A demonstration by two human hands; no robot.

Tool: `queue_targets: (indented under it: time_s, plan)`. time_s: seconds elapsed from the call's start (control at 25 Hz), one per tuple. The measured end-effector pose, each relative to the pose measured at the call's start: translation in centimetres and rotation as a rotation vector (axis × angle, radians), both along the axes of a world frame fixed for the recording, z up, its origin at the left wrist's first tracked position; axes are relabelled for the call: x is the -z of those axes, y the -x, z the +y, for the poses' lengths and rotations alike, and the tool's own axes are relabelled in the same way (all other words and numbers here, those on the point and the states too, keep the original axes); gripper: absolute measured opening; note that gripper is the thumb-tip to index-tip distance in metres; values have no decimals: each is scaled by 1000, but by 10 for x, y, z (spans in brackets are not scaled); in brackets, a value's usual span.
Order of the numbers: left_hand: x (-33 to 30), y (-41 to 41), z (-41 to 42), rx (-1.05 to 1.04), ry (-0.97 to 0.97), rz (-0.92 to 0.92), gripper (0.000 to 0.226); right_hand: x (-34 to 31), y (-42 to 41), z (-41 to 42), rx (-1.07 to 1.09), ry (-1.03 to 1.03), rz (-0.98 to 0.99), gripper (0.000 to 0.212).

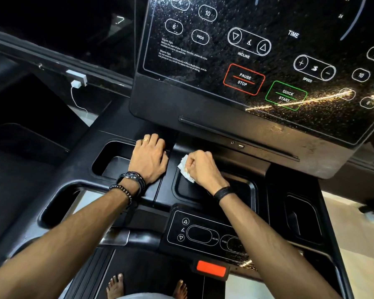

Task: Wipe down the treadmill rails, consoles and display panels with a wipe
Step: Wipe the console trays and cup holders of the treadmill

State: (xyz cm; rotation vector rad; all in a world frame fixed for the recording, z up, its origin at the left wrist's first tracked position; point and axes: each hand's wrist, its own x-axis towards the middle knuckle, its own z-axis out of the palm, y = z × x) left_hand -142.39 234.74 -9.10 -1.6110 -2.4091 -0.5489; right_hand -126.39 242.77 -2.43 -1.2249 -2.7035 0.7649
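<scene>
Under right hand, half-hidden wipe

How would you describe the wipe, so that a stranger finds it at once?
Start at the big display panel and go down to the black console tray below it. There the right hand grips the wipe. It is the only white, crumpled thing on the dark console.

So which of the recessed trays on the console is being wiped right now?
The middle tray, below the USB port. The right hand grips the white wipe at its left edge. The left tray has only the left hand resting beside it.
</scene>
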Motion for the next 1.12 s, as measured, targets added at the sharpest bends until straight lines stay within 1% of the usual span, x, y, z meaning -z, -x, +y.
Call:
queue_targets:
  time_s: [0.16,0.24,0.32,0.44,0.48,0.56,0.64,0.68,0.76,0.84,0.92,1.12]
  plan:
    - [0,1,1,4,-1,1,25,-5,-11,-28,-236,107,-127,28]
    - [0,1,1,7,4,-1,25,-3,-7,-22,-227,63,-94,27]
    - [0,1,1,4,1,4,25,2,3,-11,-130,-15,-27,25]
    - [0,1,1,2,11,5,23,9,6,0,6,-47,46,21]
    - [-1,1,1,2,13,5,23,9,4,0,-11,-30,41,23]
    - [0,1,0,5,7,6,24,8,-3,-5,-133,48,-12,29]
    - [-1,1,-1,6,7,7,25,4,-7,-15,-240,102,-84,28]
    - [-1,0,-1,7,8,5,25,4,-6,-14,-251,111,-101,27]
    - [-3,-1,0,11,11,4,25,3,1,-2,-217,86,-72,27]
    - [-5,-1,-1,16,32,18,26,6,7,12,-116,20,4,29]
    - [-7,-2,0,17,53,30,28,6,8,16,-44,-13,43,24]
    - [-10,-15,4,-35,15,-71,29,13,-23,11,72,-119,-7,8]
